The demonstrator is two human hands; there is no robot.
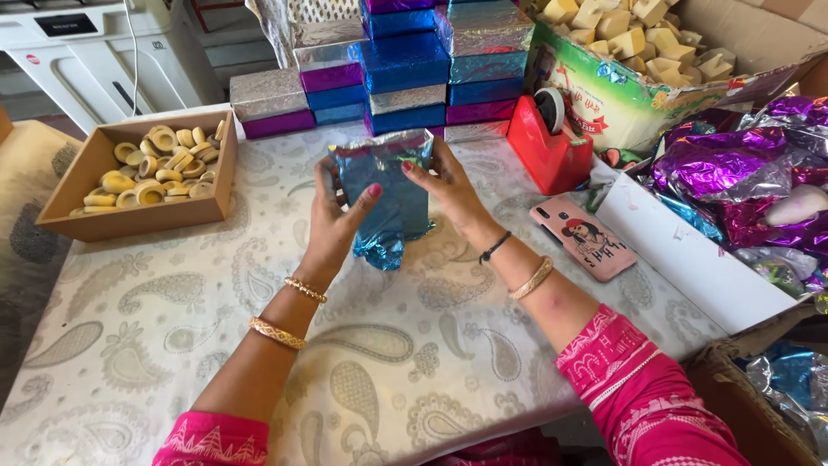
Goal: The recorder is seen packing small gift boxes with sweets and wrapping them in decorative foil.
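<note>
A box half-wrapped in blue foil point(385, 192) stands upright on the patterned table point(172, 311), gripped by the left hand point(332, 220) and right hand point(448, 190) at its sides. Judged mid-wrap: loose foil below calls for folding. The box beneath is hidden.

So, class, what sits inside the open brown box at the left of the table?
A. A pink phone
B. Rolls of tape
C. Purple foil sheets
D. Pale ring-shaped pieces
D: the brown box holds a heap of pale ring-shaped pieces, nothing else.
</note>
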